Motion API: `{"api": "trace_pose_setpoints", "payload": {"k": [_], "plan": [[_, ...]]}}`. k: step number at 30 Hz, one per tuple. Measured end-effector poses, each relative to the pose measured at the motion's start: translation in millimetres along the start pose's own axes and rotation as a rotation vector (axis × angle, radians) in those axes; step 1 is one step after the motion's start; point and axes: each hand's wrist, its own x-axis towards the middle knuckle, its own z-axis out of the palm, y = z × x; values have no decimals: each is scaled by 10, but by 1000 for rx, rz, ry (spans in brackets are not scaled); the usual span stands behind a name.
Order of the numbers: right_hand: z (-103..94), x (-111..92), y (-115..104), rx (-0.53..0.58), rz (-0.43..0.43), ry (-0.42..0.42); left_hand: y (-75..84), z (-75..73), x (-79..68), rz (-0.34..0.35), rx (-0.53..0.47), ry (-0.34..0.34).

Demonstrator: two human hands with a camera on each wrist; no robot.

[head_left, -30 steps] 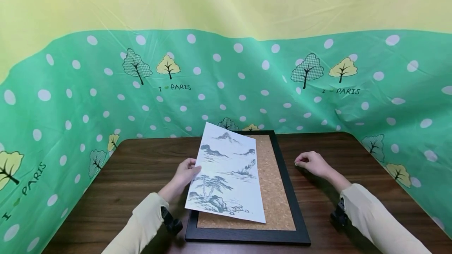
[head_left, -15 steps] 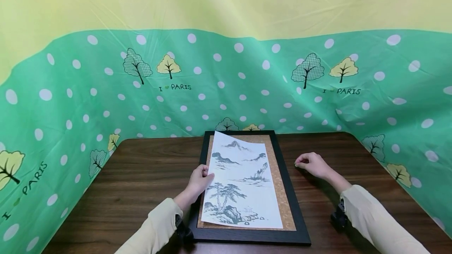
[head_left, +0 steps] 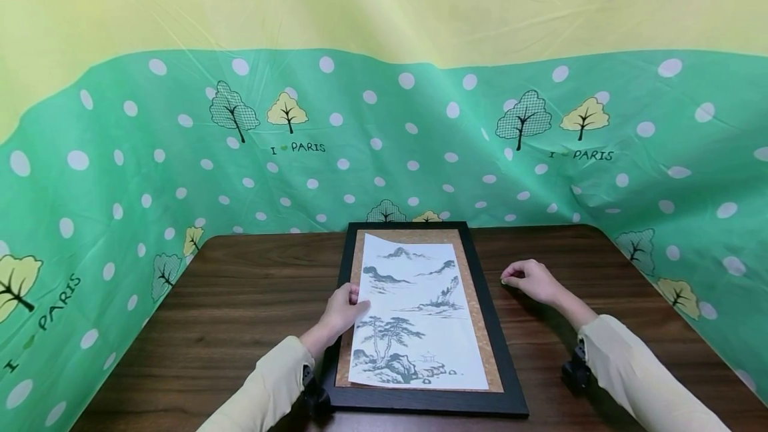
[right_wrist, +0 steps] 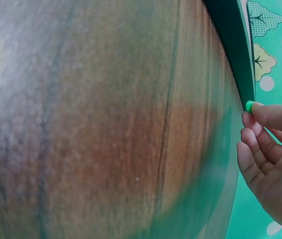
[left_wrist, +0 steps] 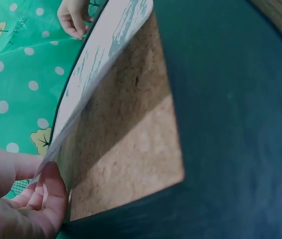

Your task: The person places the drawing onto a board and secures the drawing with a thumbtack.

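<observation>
In the head view, my left hand [head_left: 339, 315] pinches the left edge of a white paper sheet [head_left: 414, 312] printed with an ink landscape of mountains and pines. The sheet lies over a corkboard [head_left: 482, 335] with a black frame [head_left: 432, 402]. From the left wrist view, the paper [left_wrist: 88, 79] bows up off the cork [left_wrist: 136, 134] along the edge by my left thumb. My right hand [head_left: 533, 281] is at the table right of the frame. Its thumb and forefinger pinch a small rounded green piece [right_wrist: 250, 106], like a pushpin head, in the right wrist view.
The board sits on a dark wooden table [head_left: 258, 285]. Behind and beside the table hangs a green and yellow cloth [head_left: 408, 125] with dots and trees. Dark wrist cameras [head_left: 577, 369] are strapped over the cream sleeves.
My left hand has brought the paper right and down, from slanted above the board's left side to nearly straight over the cork. My right hand has stayed almost still.
</observation>
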Motion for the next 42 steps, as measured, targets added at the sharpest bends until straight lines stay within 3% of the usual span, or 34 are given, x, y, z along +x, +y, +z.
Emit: {"api": "trace_pose_setpoints", "payload": {"k": [7, 12, 21, 26, 35, 42], "plan": [[-9, -2, 7, -12, 11, -7, 2, -109, 49, -70, -14, -46], [-22, 1, 17, -11, 8, -13, -20, -218, 85, -50, -6, -89], [-7, 53, -36, 7, 1, -10, -107, -373, 154, 1, 192, 20], [33, 151, -104, 6, -24, 5, -182, -433, 208, 21, 266, 33], [45, 383, -288, 7, -41, 9, -309, -506, 267, 46, 267, -53], [74, 550, -367, -6, -59, 6, -313, -494, 284, 35, 272, -74]]}}
